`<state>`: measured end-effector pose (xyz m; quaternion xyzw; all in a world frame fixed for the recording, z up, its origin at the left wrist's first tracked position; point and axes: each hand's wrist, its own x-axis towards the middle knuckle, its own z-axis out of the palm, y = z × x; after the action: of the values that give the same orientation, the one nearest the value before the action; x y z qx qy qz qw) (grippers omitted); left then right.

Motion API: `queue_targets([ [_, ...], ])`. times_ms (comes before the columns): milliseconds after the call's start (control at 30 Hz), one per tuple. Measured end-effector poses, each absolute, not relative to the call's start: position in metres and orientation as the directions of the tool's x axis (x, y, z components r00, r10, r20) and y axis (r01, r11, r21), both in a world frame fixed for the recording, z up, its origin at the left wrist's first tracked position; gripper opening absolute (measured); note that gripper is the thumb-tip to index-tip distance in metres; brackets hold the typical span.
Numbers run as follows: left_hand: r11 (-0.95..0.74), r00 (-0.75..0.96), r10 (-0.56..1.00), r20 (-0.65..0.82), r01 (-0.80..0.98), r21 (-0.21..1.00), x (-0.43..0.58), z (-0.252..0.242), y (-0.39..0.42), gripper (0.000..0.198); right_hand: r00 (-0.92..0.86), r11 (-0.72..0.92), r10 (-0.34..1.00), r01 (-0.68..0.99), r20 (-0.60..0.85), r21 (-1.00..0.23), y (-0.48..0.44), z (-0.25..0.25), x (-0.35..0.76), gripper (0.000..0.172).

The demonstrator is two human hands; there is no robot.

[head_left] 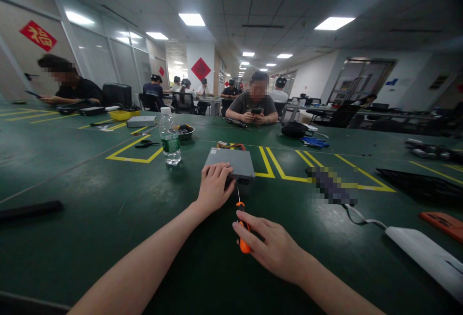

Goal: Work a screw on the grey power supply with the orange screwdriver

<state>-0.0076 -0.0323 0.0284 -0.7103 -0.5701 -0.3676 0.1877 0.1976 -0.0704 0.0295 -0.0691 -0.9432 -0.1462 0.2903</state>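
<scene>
A grey metal box [235, 160] with coloured wires at its far side lies on the green table [144, 218]. My left hand [216, 187] rests on the box's near left corner, fingers on its top and thumb at the front face. In my right hand [269, 242] is an orange and black screwdriver [244, 242], its handle between thumb and fingers. The thin shaft points away from me, and its tip is at the front face of the box; whether it sits in a screw is too small to tell.
A water bottle [170, 136] stands left of the box, with a metal bowl [185, 133] behind it. Rightward lie blue gloves [314, 142], a phone-like dark object [331, 184] on a cable and a white device [423, 252]. A person [253, 102] sits across the table.
</scene>
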Motion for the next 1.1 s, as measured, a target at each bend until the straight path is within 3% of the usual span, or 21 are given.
queue_targets([
  [233, -0.278, 0.082, 0.672, 0.736, 0.949, 0.149, -0.007, 0.028, -0.033, 0.024, -0.746, 0.940, -0.001, 0.227, 0.666, 0.255, -0.063, 0.026, 0.196, 0.013],
  [467, -0.282, 0.075, 0.666, 0.742, 0.946, 0.158, -0.007, 0.028, -0.033, 0.024, -0.727, 0.920, 0.031, 0.289, 0.685, 0.265, -0.061, 0.022, 0.196, 0.014],
  [600, -0.281, 0.072, 0.667, 0.741, 0.946, 0.161, -0.007, 0.028, -0.033, 0.023, -0.743, 0.893, 0.037, 0.324, 0.668, 0.311, -0.059, 0.021, 0.195, 0.024],
  [800, -0.273, 0.073, 0.672, 0.737, 0.949, 0.155, -0.006, 0.029, -0.033, 0.023, -0.675, 0.890, 0.056, 0.367, 0.736, 0.269, -0.058, 0.023, 0.192, 0.010],
  [1100, -0.272, 0.078, 0.677, 0.731, 0.951, 0.150, -0.008, 0.028, -0.032, 0.022, -0.631, 0.928, -0.014, 0.281, 0.775, 0.245, -0.065, 0.042, 0.204, 0.007],
])
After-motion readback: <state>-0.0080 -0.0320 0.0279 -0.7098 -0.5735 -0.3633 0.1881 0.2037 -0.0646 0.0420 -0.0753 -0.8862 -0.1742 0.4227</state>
